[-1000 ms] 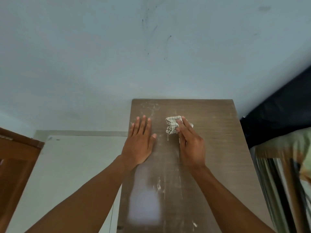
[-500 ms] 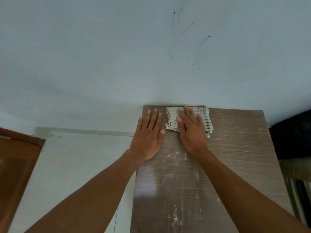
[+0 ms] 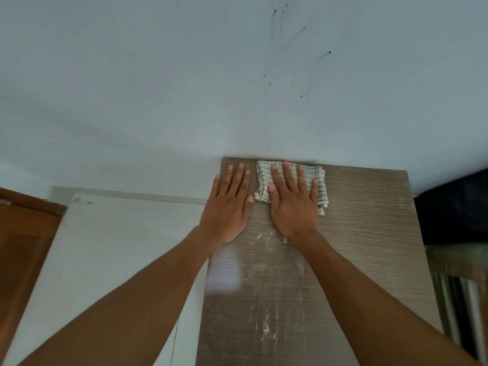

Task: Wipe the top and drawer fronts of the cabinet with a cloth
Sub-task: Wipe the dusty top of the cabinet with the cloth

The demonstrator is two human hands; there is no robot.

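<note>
Nearest the camera, white dusty streaks (image 3: 266, 331) remain on the brown wood-grain cabinet top (image 3: 369, 247), unwiped. Farther on, the left hand (image 3: 228, 207) lies flat, fingers spread, bracing. The right hand (image 3: 293, 202), open-palmed, presses the white checked cloth (image 3: 290, 184), unfolded within a second and pushed to the back edge against the pale wall (image 3: 158, 88); top-wiping is likely early.

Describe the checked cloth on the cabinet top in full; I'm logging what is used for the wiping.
The white cloth with a thin dark grid pattern looks like a thin woven fabric. It lies spread and roughly flat, with crumpled edges, at the far edge of the brown wood-grain cabinet top, against the pale wall. The right hand presses on it palm down with spread fingers, covering its middle. The left hand lies flat beside it on the bare top.
</note>
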